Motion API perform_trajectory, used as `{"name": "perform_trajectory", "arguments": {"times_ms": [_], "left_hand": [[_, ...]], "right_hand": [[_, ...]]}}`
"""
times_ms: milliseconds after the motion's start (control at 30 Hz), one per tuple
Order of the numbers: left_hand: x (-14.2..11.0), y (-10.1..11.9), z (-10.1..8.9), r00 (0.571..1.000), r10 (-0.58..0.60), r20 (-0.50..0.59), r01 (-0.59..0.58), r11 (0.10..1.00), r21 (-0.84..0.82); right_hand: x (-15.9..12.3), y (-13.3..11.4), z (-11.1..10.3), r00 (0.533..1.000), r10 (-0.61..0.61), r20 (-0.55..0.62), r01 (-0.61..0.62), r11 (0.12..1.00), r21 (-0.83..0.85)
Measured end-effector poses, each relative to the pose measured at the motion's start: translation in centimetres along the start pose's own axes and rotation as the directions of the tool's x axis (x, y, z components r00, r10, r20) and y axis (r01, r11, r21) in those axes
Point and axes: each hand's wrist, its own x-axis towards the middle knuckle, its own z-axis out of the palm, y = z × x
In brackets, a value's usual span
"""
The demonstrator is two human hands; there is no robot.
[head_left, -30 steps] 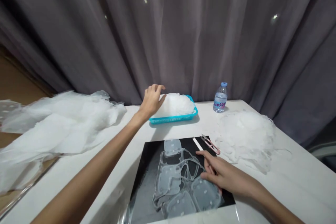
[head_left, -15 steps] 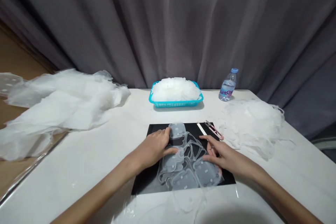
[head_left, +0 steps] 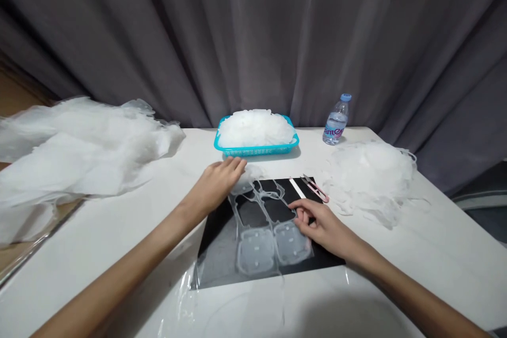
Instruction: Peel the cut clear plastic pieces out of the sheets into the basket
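Observation:
On a black mat [head_left: 216,253] lies a thin translucent sheet [head_left: 272,210], a web of narrow strips around open gaps. Two rounded-square pieces with small dots, a left piece [head_left: 256,251] and a right piece [head_left: 292,243], sit at its near end. My left hand [head_left: 222,182] is closed at the mat's far left corner, fingers curled over a translucent rounded piece [head_left: 242,186]; its fingertips are partly hidden. Over the sheet's right edge, my right hand [head_left: 322,224] pinches the strip beside the right piece, index finger extended.
A blue basket [head_left: 257,151] heaped with white translucent pieces stands at the back. Pink-handled thread snips [head_left: 316,189] and a white strip [head_left: 297,188] lie by the mat's far right corner. A water bottle [head_left: 336,120], a scrap pile [head_left: 370,179] and a sheet pile [head_left: 83,148] flank them.
My left hand came down from the basket onto the sheet, then moved up and left with a translucent piece. Gaps now show in the sheet's middle. My right hand stays at its right edge.

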Motion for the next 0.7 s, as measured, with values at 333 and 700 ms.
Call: {"name": "perform_trajectory", "arguments": {"times_ms": [333,700], "left_hand": [[-2.6,6.8,1.8,0.98,0.169,-0.102,-0.176,0.983,-0.059],[-4.2,8.0,3.7,0.93,0.364,0.044,-0.301,0.825,-0.478]], "right_hand": [[0.7,1.1,0.5,0.962,-0.175,-0.208,0.149,0.979,-0.137],[2.5,2.4,-1.6,0.941,-0.245,-0.232,0.04,0.764,-0.644]]}}
